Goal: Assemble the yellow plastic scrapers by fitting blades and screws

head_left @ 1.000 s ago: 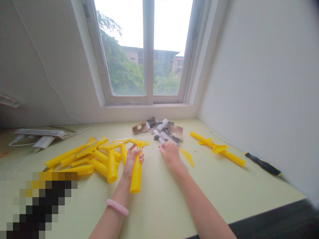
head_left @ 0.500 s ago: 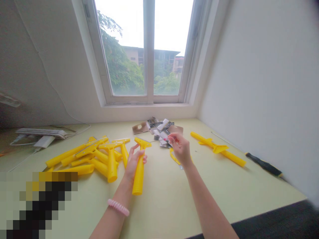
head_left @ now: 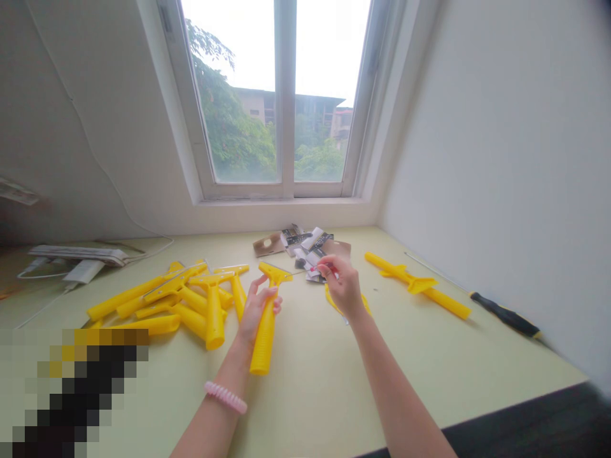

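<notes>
A yellow scraper is in my left hand, its T-shaped head up and its thick handle pointing down toward me. My right hand is closed in a pinch on a small thin tool with a reddish part; its thin shaft points left to the right end of the scraper's head. Whether the tip touches the head is too small to tell. Behind my right hand lie a yellow-handled tool, partly hidden, and crumpled card packaging.
Several yellow scrapers are heaped at the left on the pale table. A power strip sits behind them. At the right are a yellow tool and a black-handled screwdriver near the wall.
My right hand has shifted slightly left and the thin shaft now shows by the scraper's head. The scraper's handle end has tilted a little to the left.
</notes>
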Demonstrator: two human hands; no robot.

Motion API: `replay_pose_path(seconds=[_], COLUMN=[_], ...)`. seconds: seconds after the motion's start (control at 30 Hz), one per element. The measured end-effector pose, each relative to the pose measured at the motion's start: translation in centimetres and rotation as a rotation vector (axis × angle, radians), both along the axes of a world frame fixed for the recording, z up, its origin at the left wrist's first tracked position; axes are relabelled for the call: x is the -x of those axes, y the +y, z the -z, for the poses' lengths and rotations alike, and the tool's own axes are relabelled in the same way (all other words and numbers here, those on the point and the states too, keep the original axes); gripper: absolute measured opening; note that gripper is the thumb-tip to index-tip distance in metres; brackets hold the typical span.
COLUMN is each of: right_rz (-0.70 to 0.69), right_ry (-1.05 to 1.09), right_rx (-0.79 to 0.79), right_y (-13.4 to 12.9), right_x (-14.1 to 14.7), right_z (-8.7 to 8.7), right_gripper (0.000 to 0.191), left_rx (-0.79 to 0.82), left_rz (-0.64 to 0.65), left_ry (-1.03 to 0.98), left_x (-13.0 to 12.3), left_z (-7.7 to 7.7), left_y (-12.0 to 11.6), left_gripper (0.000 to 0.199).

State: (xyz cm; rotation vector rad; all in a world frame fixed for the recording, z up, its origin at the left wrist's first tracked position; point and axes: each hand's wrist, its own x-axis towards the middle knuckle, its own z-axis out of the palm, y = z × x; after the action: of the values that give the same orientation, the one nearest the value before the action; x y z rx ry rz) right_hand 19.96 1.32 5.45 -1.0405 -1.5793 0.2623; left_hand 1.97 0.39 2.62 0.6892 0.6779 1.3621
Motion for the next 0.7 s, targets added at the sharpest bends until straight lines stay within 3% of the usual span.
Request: replay_pose_path(seconds=[0.7], right_rz=[0.057], right_ry=[0.014], right_rx=[0.009], right_y=[0.26], right_x=[-0.43], right_z=[0.34], right_gripper=[0.02], left_rx=[-0.02], left_rz=[0.038], left_ry=[0.109], left_x=[-0.13], left_z=[-0.41], left_y=[-0.08], left_gripper=[0.042])
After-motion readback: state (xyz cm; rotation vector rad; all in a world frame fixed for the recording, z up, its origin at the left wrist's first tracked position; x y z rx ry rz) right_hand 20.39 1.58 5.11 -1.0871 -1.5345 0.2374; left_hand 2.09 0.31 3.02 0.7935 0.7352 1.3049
